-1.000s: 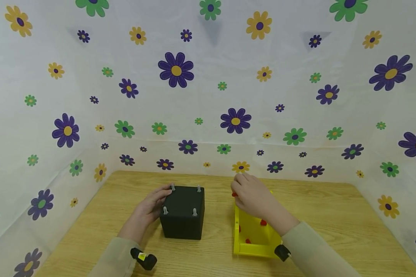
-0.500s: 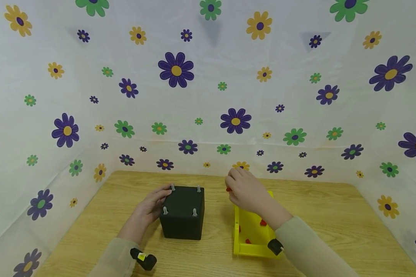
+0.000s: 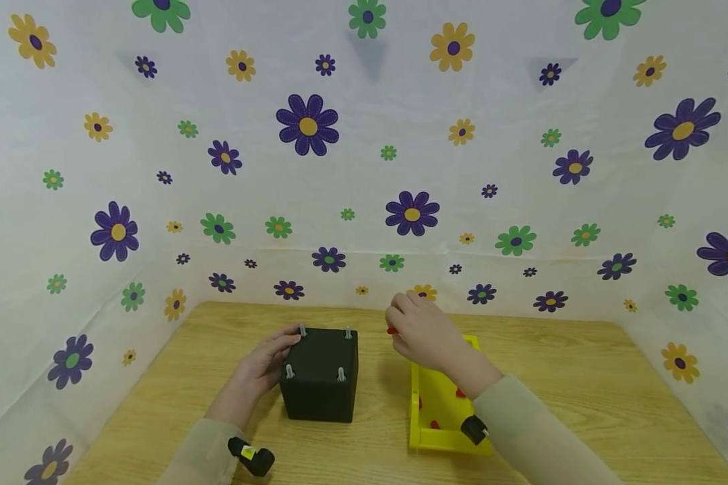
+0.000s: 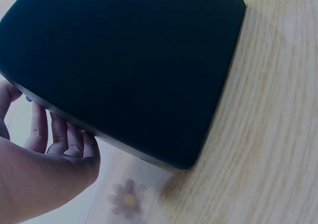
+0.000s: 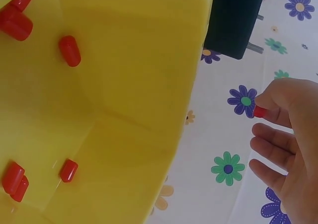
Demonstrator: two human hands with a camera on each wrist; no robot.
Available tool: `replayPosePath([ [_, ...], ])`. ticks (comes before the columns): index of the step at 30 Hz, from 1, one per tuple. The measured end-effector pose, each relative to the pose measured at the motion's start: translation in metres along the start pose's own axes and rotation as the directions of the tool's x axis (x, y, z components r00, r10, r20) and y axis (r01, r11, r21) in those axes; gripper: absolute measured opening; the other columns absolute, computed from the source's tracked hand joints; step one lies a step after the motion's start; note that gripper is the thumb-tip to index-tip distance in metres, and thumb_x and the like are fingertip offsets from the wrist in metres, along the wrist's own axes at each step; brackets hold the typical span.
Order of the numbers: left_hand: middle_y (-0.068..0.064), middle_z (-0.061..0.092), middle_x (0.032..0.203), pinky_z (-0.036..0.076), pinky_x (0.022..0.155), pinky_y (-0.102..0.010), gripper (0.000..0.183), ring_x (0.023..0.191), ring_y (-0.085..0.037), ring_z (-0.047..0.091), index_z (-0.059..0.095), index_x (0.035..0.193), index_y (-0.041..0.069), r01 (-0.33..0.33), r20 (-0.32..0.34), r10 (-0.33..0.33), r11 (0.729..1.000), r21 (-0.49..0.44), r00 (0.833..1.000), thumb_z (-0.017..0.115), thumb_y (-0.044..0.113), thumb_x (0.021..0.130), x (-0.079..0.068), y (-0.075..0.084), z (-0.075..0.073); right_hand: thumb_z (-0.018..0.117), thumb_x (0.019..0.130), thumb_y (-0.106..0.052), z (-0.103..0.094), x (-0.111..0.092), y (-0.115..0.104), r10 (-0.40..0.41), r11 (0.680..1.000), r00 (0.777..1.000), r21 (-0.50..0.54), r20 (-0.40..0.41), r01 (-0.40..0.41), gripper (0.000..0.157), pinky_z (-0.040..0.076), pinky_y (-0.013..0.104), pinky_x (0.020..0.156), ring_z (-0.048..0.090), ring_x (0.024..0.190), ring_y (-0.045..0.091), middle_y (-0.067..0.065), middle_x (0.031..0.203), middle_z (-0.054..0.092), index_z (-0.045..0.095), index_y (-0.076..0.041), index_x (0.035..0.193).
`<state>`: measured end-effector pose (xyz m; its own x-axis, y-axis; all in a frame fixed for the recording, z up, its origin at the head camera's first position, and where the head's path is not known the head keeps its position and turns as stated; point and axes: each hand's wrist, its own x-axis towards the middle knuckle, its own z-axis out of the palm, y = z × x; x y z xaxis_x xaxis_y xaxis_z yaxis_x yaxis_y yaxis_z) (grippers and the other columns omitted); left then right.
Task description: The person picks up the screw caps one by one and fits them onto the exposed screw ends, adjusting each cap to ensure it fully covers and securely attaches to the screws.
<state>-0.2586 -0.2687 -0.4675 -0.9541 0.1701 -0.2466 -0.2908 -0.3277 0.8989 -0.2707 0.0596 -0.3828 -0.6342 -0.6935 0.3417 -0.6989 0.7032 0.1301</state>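
A black box [image 3: 318, 374] stands on the wooden table in the head view, with several upright metal bolts [image 3: 341, 374] at its top corners. My left hand [image 3: 262, 364] rests on the box's left side, fingers laid along it; the left wrist view shows the fingertips against that side. Between thumb and index finger, my right hand [image 3: 421, 333] pinches a small red cap [image 5: 259, 112], mostly covered by the fingers. That hand is raised over the far left edge of the yellow bin [image 3: 415, 411], to the right of the box.
Several more red caps [image 5: 70, 51] lie loose inside the yellow bin. A white sheet with printed flowers [image 3: 364, 168] hangs behind and beside the wooden table [image 3: 552, 391]. Bare table separates the box from the bin.
My right hand has moved left from above the bin toward the black box, carrying the red cap. The left hand and the box have kept their places.
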Motion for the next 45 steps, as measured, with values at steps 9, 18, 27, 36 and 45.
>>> replayPosePath([
  [9,0.012,0.073,0.107,0.058,0.091,-0.023,0.043,0.100,-0.006,0.069,0.055,0.149,0.019,0.009,-0.003,-0.009,1.000,0.014,1.000,0.055,0.013,0.107,-0.001,0.000,-0.001,0.076,0.094,-0.017,-0.001,0.011,-0.007,-0.014,1.000,0.999,-0.002,-0.032,0.014,0.015,0.055,0.031,0.095,0.058,0.101,0.020,0.004,0.111,0.066,0.069,-0.013,0.107],
  [18,0.011,0.073,0.108,0.059,0.091,-0.024,0.031,0.101,-0.006,0.070,0.065,0.132,0.026,0.010,-0.001,-0.010,1.000,-0.007,1.000,0.056,0.012,0.107,-0.001,0.000,-0.003,0.077,0.095,-0.019,0.002,0.022,-0.012,-0.019,1.000,0.999,0.017,-0.049,0.020,0.016,0.055,0.031,0.094,0.058,0.102,0.021,0.004,0.113,0.066,0.070,-0.013,0.107],
  [27,0.010,0.071,0.111,0.059,0.092,-0.024,0.053,0.104,-0.006,0.069,0.043,0.159,0.013,0.008,0.005,-0.008,1.000,0.006,1.000,0.054,0.012,0.108,-0.001,-0.001,-0.002,0.076,0.095,-0.016,0.006,0.028,-0.016,-0.032,0.998,0.997,0.052,-0.074,0.036,0.013,0.054,0.032,0.093,0.056,0.099,0.021,0.004,0.108,0.064,0.068,-0.012,0.103],
  [36,0.010,0.071,0.111,0.059,0.092,-0.025,0.066,0.104,-0.006,0.069,0.026,0.168,0.007,0.016,0.010,-0.016,1.000,0.016,1.000,0.054,0.014,0.109,0.000,0.001,0.001,0.079,0.094,-0.019,0.010,0.031,-0.017,-0.030,0.998,0.993,0.048,-0.111,0.036,0.016,0.052,0.032,0.086,0.053,0.093,0.021,0.004,0.100,0.060,0.067,-0.012,0.102],
  [45,0.009,0.072,0.110,0.059,0.091,-0.026,0.060,0.104,-0.007,0.069,0.038,0.164,0.011,0.022,-0.003,-0.022,1.000,0.009,1.000,0.057,0.014,0.107,-0.001,0.002,0.001,0.079,0.094,-0.021,0.007,0.041,-0.023,-0.036,0.998,0.995,0.041,-0.094,0.040,0.018,0.054,0.032,0.093,0.055,0.098,0.021,0.005,0.105,0.063,0.069,-0.012,0.105],
])
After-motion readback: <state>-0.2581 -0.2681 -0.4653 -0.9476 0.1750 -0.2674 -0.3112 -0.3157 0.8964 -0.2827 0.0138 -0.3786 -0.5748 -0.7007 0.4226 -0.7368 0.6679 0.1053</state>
